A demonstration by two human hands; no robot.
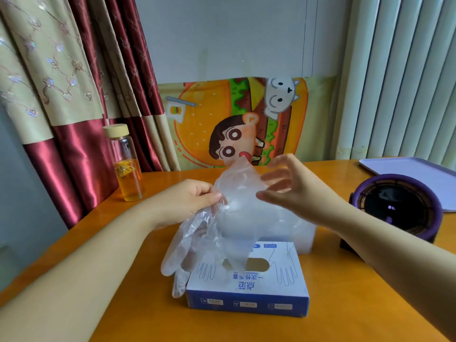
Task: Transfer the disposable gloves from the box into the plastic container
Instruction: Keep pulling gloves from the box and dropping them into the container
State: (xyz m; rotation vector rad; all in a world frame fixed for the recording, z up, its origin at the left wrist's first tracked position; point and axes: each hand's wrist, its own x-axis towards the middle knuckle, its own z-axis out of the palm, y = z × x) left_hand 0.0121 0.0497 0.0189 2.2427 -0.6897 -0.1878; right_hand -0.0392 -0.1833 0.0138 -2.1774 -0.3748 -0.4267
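A white and blue glove box (pixel 249 282) lies on the orange table, its oval slot facing up. Clear disposable gloves (pixel 209 233) hang above it, their fingers drooping over the box's left side. My left hand (pixel 195 198) pinches the gloves near their cuffs. My right hand (pixel 288 188) hovers just right of the raised clear plastic with fingers spread and loosely bent, holding nothing that I can make out. Behind the box stands a translucent plastic container (pixel 301 235), mostly hidden by the gloves and my right arm.
A glass bottle (pixel 127 166) with yellow liquid stands at the table's back left edge. A round purple and black device (pixel 397 208) sits at the right, with a lilac tray (pixel 414 171) behind it. Curtains and a cartoon cloth back the table.
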